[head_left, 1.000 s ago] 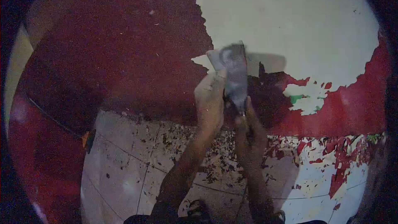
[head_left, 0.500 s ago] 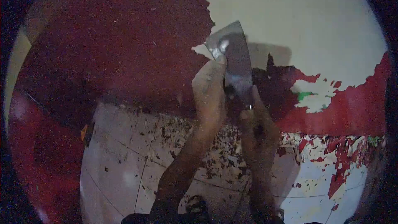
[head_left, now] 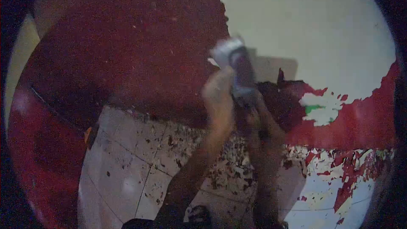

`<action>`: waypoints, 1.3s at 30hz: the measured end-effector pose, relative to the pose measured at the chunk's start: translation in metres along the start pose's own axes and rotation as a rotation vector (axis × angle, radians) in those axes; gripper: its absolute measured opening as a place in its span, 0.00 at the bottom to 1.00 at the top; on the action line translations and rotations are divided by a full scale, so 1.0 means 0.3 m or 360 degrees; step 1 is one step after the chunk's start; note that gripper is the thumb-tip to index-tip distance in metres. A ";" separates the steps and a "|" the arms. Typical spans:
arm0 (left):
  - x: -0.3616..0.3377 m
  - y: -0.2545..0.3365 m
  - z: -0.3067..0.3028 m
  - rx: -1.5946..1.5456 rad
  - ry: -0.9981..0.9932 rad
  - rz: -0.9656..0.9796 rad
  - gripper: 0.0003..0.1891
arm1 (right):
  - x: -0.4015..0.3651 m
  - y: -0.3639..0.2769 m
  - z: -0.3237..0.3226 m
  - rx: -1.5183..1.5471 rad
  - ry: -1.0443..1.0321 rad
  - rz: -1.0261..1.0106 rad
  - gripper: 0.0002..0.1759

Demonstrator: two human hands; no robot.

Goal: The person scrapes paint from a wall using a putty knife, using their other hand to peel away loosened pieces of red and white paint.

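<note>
A wide-bladed paint scraper [head_left: 243,70], smeared by motion, is tilted up in front of the wall. Its handle sits in my right hand [head_left: 259,112], whose fingers are wrapped round it. My left hand [head_left: 219,88] is closed at the blade's left edge, gripping it near the front corner. A small pale flake [head_left: 213,62] sticks out beside the left fingertips. Behind the tool, dark red paint [head_left: 169,51] meets a stripped cream patch [head_left: 305,21] along a ragged border.
Paint chips [head_left: 231,167] litter the tiled floor [head_left: 123,161] along the wall's foot. Larger red and cream peelings [head_left: 347,165] lie at the right. A partly stripped spot with green [head_left: 314,109] shows low on the wall. A shoe [head_left: 199,217] is at the bottom.
The scraper blade has tipped, appears shorter and is blurred. My left hand has shifted slightly right and down along with it. The whole view has moved a little.
</note>
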State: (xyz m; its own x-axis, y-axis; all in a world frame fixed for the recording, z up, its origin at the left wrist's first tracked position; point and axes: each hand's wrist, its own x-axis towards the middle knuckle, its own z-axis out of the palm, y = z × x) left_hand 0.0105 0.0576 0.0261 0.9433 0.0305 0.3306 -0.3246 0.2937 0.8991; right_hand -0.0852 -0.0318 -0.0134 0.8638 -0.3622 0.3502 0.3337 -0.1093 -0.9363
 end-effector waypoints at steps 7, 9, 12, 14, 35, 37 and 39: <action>0.012 0.055 0.012 0.0475 0.0027 -0.0312 0.16 | 0.006 -0.049 0.026 -0.0338 0.0094 -0.0226 0.24; -0.013 0.042 0.020 0.0119 0.0070 -0.0262 0.16 | 0.004 -0.085 0.031 -0.0449 0.0010 0.0075 0.24; -0.013 -0.073 -0.006 -0.0078 -0.0033 0.0031 0.14 | -0.018 -0.115 -0.010 -0.0143 -0.0085 0.0224 0.23; 0.016 -0.090 -0.018 0.0093 0.0002 0.0009 0.15 | 0.007 -0.114 0.009 -0.0091 -0.0051 0.0012 0.23; 0.056 0.007 -0.066 0.0401 0.0118 -0.0306 0.19 | 0.029 -0.051 0.070 -0.0206 -0.0022 -0.0239 0.23; 0.026 0.004 -0.007 0.1115 0.0139 -0.0422 0.18 | 0.010 -0.069 0.027 0.0105 0.0008 -0.0103 0.23; 0.025 -0.073 -0.053 0.0020 0.0047 0.0014 0.16 | 0.042 -0.065 0.062 -0.0556 -0.0019 -0.0357 0.23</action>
State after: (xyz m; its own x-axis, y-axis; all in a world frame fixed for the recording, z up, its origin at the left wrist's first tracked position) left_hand 0.0256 0.0668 0.0043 0.9421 0.0609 0.3299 -0.3333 0.2812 0.8999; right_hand -0.0738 -0.0170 0.0096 0.7892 -0.2831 0.5450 0.3680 -0.4926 -0.7886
